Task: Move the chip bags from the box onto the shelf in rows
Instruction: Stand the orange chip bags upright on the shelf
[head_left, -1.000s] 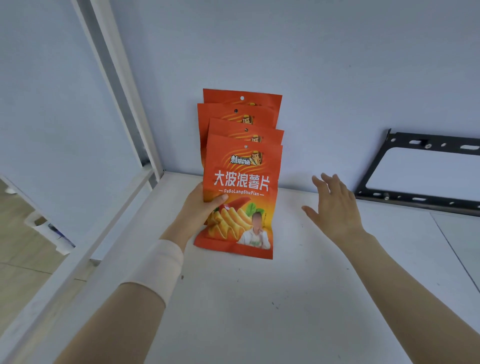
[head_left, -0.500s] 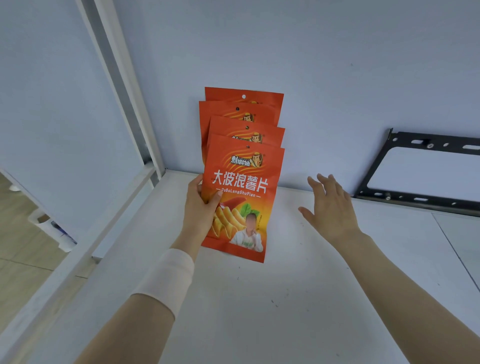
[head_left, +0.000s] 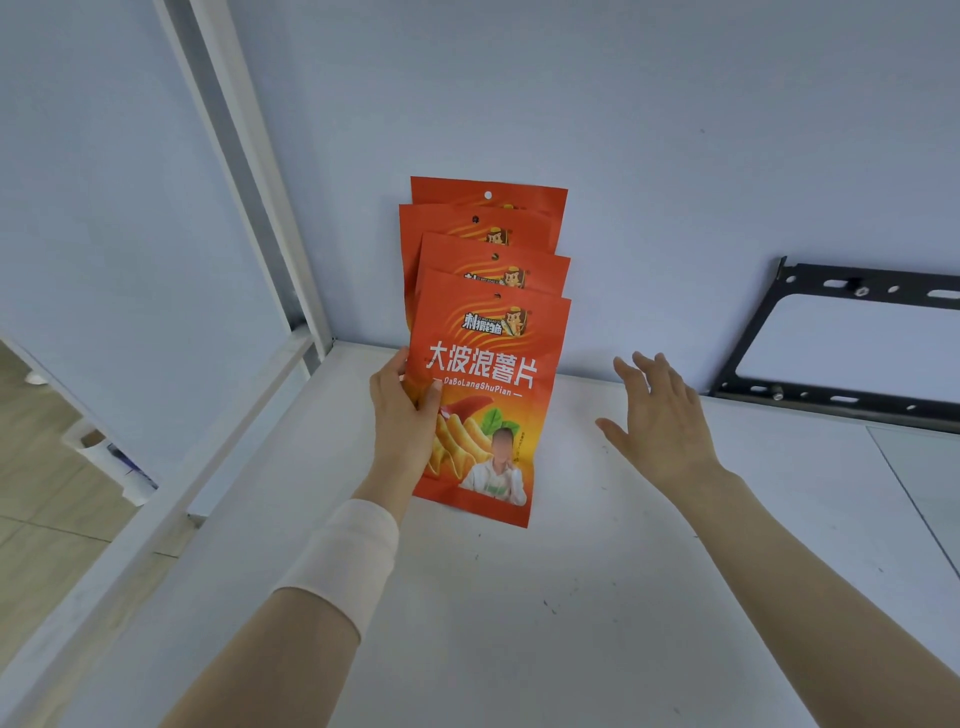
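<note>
Left hand (head_left: 402, 421) gripped the front bag (head_left: 493, 364) on the shelf (head_left: 519, 623).
It read "DaBoLangShuPian"; three like bags (head_left: 483, 228) stood behind; right hand (head_left: 665, 426) hovered beside, fingers spread wide.

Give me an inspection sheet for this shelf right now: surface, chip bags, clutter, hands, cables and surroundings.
Surface: white shelf, a few small dark specks.
Job's things: four orange chip bags stand in one overlapping front-to-back row at the back wall; front chip bag is nearest the camera; the box is not in view.
Clutter: nothing seen.
Hands: left hand grips the front chip bag's left edge; right hand is open, fingers spread, beside the row, touching no bag.
Cables: nothing seen.
Surroundings: black metal bracket on the wall at right; white shelf post at left; wood-look floor below left.
</note>
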